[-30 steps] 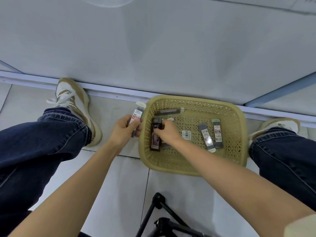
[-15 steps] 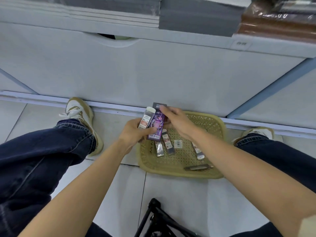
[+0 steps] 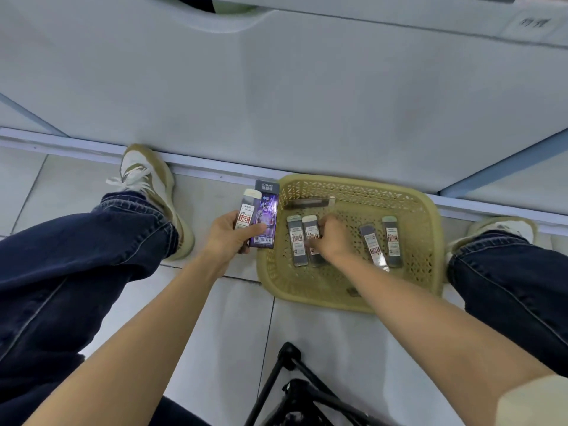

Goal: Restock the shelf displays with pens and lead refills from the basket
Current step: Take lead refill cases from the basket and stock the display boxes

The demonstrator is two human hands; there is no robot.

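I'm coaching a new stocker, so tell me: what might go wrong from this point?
The left hand holds a purple box and a white refill pack together; adding a third may let one slip. The right hand is on a grey refill pack lying close beside a neighbouring pack in the basket, so it may drag both.

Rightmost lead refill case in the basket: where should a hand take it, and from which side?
Pinch its long edges mid-length, from above. The rightmost lead refill case lies flat on the basket floor, apart from its neighbour, so both edges are free.
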